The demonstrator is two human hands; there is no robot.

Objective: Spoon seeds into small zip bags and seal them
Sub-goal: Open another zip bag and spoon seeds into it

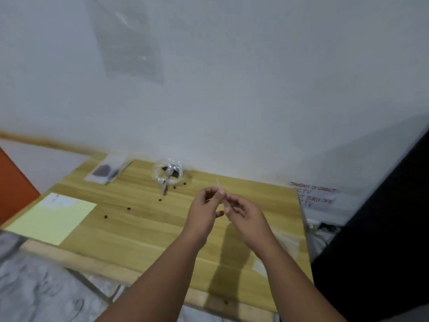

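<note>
- Hands meet above the middle-right of the wooden worktop (144, 231), both raised off the surface.
- Left hand (204, 212): fingers curled in, thumb and fingertips pinched on a small clear zip bag (220, 194); grip looks closed on it.
- Right hand (243, 212): fingers also curled, pinching the same bag lower down, just beside the left hand.
- Bag stands roughly upright between the two hands, top edge poking out above the fingers. It's thin, transparent and blurred; can't tell whether it holds seeds or whether the zip is shut.
- Clear plastic bowl (167, 171) sits at the far edge of the worktop, near the wall, left of the hands and well apart from them. Dark seeds inside.
- Spoon (167, 176), pale plastic, rests in the bowl with its handle sticking out over the near rim toward the worktop.
- Loose seeds (128, 208) are scattered on the worktop in a rough line from just near of the bowl out to the near left. One more lies by the near edge.
- Pale yellow sheet (53, 217) lies flat at the left end of the worktop.
- Small white tray-like thing with a dark patch (104, 171) sits at the far left corner; too blurred to identify.
- Clear plastic (285, 240) lies on the right side of the worktop, near the right forearm; detail not readable.
- Handwritten red note (313, 196) on the wall past the right edge.
</note>
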